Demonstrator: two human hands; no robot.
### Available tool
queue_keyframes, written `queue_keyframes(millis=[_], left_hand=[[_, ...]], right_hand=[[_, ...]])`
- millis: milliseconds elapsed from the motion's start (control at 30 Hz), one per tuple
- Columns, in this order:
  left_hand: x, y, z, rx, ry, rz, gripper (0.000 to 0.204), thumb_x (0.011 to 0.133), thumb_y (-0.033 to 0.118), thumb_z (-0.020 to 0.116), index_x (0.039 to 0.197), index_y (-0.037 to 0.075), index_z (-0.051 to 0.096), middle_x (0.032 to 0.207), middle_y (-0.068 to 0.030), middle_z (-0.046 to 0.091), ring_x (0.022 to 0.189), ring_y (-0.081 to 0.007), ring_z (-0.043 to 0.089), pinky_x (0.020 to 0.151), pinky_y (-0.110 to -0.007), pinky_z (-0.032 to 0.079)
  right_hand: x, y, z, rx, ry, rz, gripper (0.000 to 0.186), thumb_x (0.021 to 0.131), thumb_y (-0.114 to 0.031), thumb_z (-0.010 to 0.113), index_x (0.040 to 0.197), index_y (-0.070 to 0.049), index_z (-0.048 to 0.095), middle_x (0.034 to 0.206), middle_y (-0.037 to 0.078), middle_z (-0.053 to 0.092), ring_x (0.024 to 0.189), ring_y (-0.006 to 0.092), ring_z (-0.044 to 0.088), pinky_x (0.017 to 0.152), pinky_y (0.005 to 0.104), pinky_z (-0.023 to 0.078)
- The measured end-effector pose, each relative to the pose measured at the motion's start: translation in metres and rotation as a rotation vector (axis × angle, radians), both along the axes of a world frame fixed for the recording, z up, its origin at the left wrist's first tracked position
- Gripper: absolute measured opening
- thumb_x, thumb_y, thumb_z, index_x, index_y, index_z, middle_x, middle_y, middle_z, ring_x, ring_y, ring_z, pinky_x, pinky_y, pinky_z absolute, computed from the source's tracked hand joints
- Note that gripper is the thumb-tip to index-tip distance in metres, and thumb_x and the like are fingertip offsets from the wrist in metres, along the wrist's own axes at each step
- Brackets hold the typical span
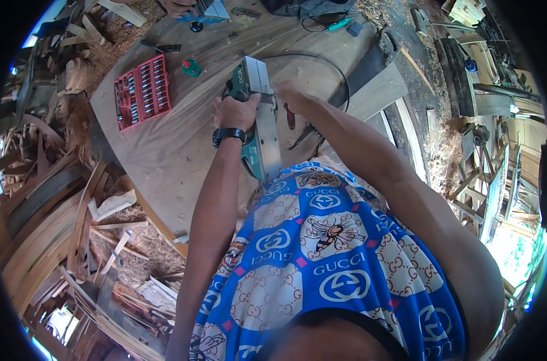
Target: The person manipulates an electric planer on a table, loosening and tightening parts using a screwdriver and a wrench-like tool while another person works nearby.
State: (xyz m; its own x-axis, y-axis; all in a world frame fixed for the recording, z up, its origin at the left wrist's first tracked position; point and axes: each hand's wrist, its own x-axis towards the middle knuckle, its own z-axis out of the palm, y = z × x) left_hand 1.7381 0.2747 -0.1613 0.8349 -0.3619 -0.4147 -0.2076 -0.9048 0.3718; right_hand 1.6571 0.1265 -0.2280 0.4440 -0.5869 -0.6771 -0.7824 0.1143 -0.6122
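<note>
A green electric planer (258, 150) with a flat silver sole lies on its side on the wooden table, directly ahead of my body. My left hand (234, 112), with a black watch at the wrist, is closed around the planer's body. My right hand (290, 96) is beside the planer's far right edge, smeared by motion, its fingers unclear. Just below it shows a red-and-black tool handle (291, 118); whether the hand holds it I cannot tell. Dark-handled pliers (302, 137) rest on the table nearby, partly beside a black cable.
Left of the planer lie an open red socket set case (142, 93) and a green bottle (191, 67) with a red cap. Another person's hand (178, 7) is at the far edge, by a blue tool. A handsaw (370, 69) and a board (379, 93) lie right. Wood scraps surround the table.
</note>
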Motion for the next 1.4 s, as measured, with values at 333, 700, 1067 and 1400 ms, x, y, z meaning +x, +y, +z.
queue_keyframes(millis=[333,700,1067,1400], left_hand=[[-0.002,-0.003,-0.003,-0.083,-0.051,-0.009,0.079,0.073,0.060,0.079,0.114,-0.007,0.072,0.137,-0.0214,0.055,0.120,-0.0420,0.062,0.104,-0.053,0.050],[0.013,-0.005,0.004,-0.048,-0.003,-0.095,0.080,0.074,0.061,0.078,0.116,-0.007,0.072,0.135,-0.0243,0.058,0.122,-0.0394,0.062,0.102,-0.049,0.052],[0.015,-0.005,0.009,-0.008,0.009,-0.071,0.083,0.075,0.061,0.077,0.124,-0.006,0.069,0.141,-0.0216,0.056,0.125,-0.0381,0.061,0.104,-0.047,0.049],[0.015,-0.008,0.011,-0.001,0.031,-0.080,0.082,0.074,0.061,0.078,0.123,-0.005,0.069,0.139,-0.0209,0.057,0.123,-0.0378,0.062,0.102,-0.047,0.051]], right_hand=[[-0.012,-0.003,0.030,-0.133,0.089,0.173,0.020,0.092,-0.016,0.059,0.089,-0.003,0.073,0.072,0.010,0.069,0.062,0.0196,0.069,0.052,0.0384,0.053],[-0.046,-0.005,-0.019,-0.649,-0.231,0.323,0.039,0.099,-0.039,0.062,0.101,-0.001,0.062,0.087,0.029,0.070,0.086,0.0512,0.068,0.075,0.0560,0.054],[-0.054,-0.028,-0.003,-0.512,-0.203,0.276,0.027,0.096,-0.029,0.066,0.097,-0.003,0.058,0.080,0.018,0.064,0.074,0.0356,0.066,0.065,0.0475,0.049],[-0.025,-0.007,-0.004,0.434,-0.203,-0.210,0.024,0.097,-0.026,0.059,0.087,-0.004,0.063,0.072,0.005,0.050,0.057,0.0183,0.051,0.049,0.0380,0.041]])
